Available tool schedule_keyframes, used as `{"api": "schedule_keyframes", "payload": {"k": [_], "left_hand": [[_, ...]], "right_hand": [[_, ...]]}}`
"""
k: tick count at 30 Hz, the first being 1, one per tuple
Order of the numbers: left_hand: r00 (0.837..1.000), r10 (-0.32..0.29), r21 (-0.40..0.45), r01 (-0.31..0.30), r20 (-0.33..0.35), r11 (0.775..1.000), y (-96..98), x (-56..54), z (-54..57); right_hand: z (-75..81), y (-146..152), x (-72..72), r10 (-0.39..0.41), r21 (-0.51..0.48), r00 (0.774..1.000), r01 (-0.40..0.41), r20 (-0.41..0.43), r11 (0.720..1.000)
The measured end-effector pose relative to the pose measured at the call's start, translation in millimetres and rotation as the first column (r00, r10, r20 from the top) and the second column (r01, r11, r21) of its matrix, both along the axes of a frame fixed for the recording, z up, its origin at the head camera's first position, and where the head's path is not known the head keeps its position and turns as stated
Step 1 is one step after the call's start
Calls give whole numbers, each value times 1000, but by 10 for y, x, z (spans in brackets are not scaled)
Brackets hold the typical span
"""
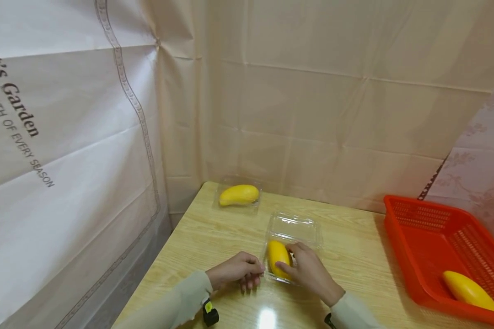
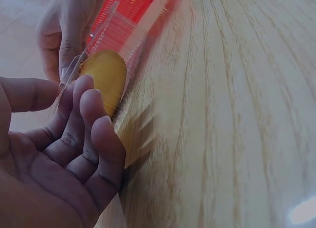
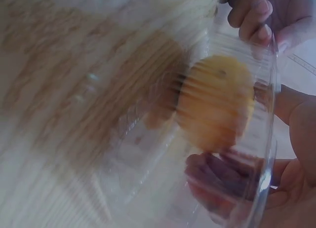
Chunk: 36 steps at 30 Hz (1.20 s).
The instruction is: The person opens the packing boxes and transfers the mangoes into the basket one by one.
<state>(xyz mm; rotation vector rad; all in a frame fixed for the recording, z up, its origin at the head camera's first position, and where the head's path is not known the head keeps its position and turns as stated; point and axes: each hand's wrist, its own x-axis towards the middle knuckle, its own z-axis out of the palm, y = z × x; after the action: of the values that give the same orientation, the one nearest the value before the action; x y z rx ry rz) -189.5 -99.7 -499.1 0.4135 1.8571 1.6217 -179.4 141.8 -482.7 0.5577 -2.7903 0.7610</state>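
A yellow mango [image 1: 278,257] lies in the base of an open clear plastic clamshell box [image 1: 293,226], its lid folded back on the far side. My right hand [image 1: 311,273] holds this mango, thumb on top and fingers along its right side. The right wrist view shows the mango [image 3: 217,102] and some of the fingers through the plastic, blurred. At the box's left rim, my left hand [image 1: 239,270] pinches the edge between thumb and index finger. In the left wrist view, the other fingers [image 2: 106,139] of that hand curl loosely beside the box.
Toward the far left corner of the wooden table [image 1: 214,233], a second mango [image 1: 239,195] sits in another clear plastic box. A red plastic basket [image 1: 411,274] stands at the right with a third mango [image 1: 471,290] inside. Cloth sheets [image 1: 313,100] hang behind and at the left.
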Motion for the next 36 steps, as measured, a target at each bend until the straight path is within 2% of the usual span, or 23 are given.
{"api": "schedule_keyframes", "payload": {"k": [6, 16, 24, 36], "left_hand": [[1000, -4, 1, 4, -7, 1000, 7, 4, 3], [1000, 3, -28, -3, -7, 1000, 18, -3, 28], [1000, -8, -22, 7, -8, 1000, 14, -3, 25], [1000, -11, -11, 11, -2, 1000, 5, -6, 26]], "right_hand": [[-10, -34, -3, 11, 22, 1000, -12, 19, 1000], [85, 7, -13, 54, 76, 996, -59, 67, 995], [39, 30, -28, 41, 73, 996, -47, 79, 996], [64, 36, -65, 31, 109, 996, -40, 85, 993]]}}
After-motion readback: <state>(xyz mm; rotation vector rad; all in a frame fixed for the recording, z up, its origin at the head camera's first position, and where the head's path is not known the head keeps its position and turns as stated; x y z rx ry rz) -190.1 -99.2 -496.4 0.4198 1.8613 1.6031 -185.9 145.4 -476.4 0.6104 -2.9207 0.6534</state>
